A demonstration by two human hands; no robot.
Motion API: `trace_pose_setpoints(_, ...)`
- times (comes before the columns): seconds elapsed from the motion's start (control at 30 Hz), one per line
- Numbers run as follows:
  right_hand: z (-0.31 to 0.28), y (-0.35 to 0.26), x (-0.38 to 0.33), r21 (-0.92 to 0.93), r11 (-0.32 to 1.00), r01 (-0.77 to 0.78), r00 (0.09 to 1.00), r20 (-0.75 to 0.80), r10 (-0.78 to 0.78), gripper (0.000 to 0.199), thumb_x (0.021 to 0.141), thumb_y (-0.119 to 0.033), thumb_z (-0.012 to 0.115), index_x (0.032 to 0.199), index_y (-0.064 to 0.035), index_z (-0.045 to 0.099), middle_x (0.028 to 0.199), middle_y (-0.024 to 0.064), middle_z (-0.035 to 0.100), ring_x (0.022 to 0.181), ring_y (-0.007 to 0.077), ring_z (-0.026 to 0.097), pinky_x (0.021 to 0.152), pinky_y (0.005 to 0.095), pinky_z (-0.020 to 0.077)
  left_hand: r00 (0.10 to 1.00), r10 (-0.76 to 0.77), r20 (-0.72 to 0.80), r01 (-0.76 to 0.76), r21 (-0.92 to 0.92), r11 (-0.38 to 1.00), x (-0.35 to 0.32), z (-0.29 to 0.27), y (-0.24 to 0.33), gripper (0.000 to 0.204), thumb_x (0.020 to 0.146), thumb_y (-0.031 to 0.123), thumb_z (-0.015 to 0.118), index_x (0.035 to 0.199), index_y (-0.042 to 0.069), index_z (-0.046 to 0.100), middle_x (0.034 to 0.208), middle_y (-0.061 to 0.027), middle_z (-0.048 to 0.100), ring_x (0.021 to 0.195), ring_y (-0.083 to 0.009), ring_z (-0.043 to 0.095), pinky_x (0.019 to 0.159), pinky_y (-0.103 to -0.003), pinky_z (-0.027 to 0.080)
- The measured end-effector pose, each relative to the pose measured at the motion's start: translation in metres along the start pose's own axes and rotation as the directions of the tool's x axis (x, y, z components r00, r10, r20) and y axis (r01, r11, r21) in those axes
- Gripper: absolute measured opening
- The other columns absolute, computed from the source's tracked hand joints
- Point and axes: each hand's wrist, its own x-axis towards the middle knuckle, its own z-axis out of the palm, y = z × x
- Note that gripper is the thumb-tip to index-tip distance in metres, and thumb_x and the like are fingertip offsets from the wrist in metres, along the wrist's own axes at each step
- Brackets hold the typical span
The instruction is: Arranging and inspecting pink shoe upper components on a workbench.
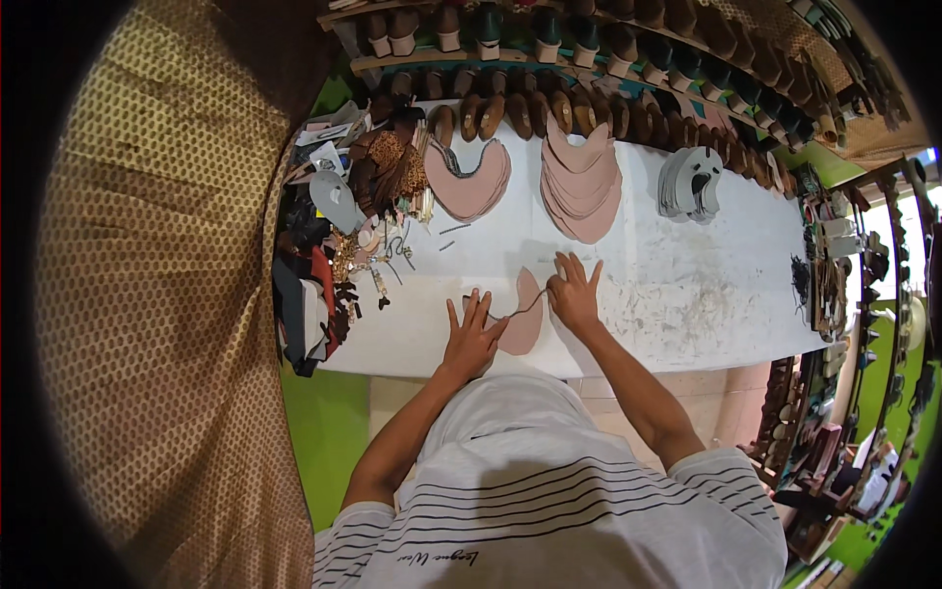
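A pink curved sheet piece (524, 329), apparently a shoe upper cut-out, lies flat near the table's front edge. My left hand (473, 341) rests over its left part with fingers spread, hiding much of it. The thumb touches a thin dark strip (523, 308). That strip crosses the piece and runs up to my right hand (577, 297), just right of the piece. There, thumb and forefinger appear pinched on the strip's end, while the other fingers stretch out. Whether the strip is fastened to the piece's inner edge I cannot tell.
Behind stand stacks of pink curved pieces (581, 201), more with dark inner edges (469, 191), and grey pieces (690, 187). Short dark strips (451, 232) lie on the white table (706, 294). Scraps and trinkets (368, 245) crowd its left end. Shoe lasts (520, 116) line the back.
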Motion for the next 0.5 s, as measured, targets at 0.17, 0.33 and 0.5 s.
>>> trace_pose_setpoints(0.17,0.000,-0.001,0.027,-0.003,0.999,0.047,0.999,0.014,-0.047,0.009,0.087,-0.013,0.068,0.080,-0.0103,0.074,0.147,0.0120,0.055,0.145,0.0347,0.044,0.115,0.0809,0.0110,1.000,0.009,-0.009,-0.009,-0.004,1.000,0.001,0.000,0.000,0.039,0.090,0.016,0.068,0.129,0.021,0.071,0.159,-0.0225,0.038,0.154,-0.0436,0.025,0.115,-0.079,0.011)
trace_pose_setpoints(0.33,0.002,-0.004,0.029,-0.010,0.999,0.040,0.999,0.027,-0.040,0.009,0.087,-0.011,0.068,0.081,-0.0096,0.074,0.146,0.0127,0.056,0.143,0.0345,0.045,0.114,0.0813,0.0114,1.000,0.021,-0.012,-0.021,-0.020,1.000,0.003,-0.002,0.000,0.038,0.090,0.015,0.068,0.127,0.019,0.071,0.159,-0.0221,0.038,0.154,-0.0439,0.026,0.115,-0.079,0.013)
trace_pose_setpoints(0.5,-0.001,-0.001,0.025,0.001,1.000,0.014,0.997,0.070,-0.014,0.009,0.088,-0.011,0.066,0.085,-0.0088,0.074,0.147,0.0132,0.055,0.144,0.0351,0.044,0.114,0.0815,0.0112,0.999,0.040,-0.021,-0.041,-0.056,0.998,0.005,-0.004,-0.001,0.041,0.086,0.013,0.071,0.126,0.018,0.070,0.158,-0.0219,0.039,0.153,-0.0442,0.027,0.115,-0.079,0.014)
